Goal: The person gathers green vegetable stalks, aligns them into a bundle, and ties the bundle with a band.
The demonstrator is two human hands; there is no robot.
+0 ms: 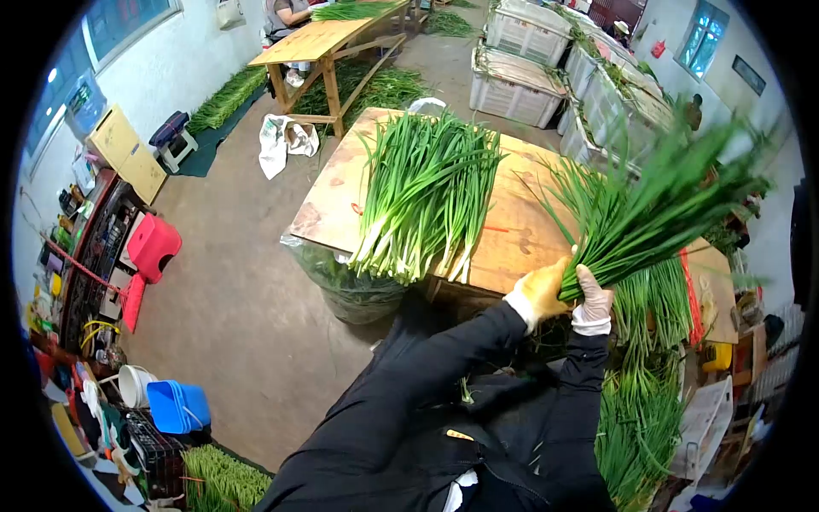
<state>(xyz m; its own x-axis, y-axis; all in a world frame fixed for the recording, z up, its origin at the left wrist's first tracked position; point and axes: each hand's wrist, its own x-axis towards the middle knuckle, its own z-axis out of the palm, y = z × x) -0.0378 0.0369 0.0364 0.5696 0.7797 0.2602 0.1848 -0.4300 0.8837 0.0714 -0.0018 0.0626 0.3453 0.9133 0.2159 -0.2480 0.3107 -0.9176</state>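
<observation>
A bunch of long green leafy stalks [657, 200] is held up over the right part of the wooden table [529, 230]. My left hand [544, 288], in a yellowish glove, is wrapped round its lower end. Against the same end my right hand [594, 294], in a pale thin glove, is closed with the thumb up. The bunch's leaf tips are blurred. To the left, a wide pile of green stalks with white ends [426, 192] lies on the table. More stalks [653, 311] lie just right of my right hand.
A clear bag of greens [354, 286] stands below the table's left edge. White crates [516, 85] are stacked behind. Another wooden table [320, 41] with a seated person is at the back left. A red stool [153, 247] and blue bucket [177, 407] stand left; greens [636, 427] lie lower right.
</observation>
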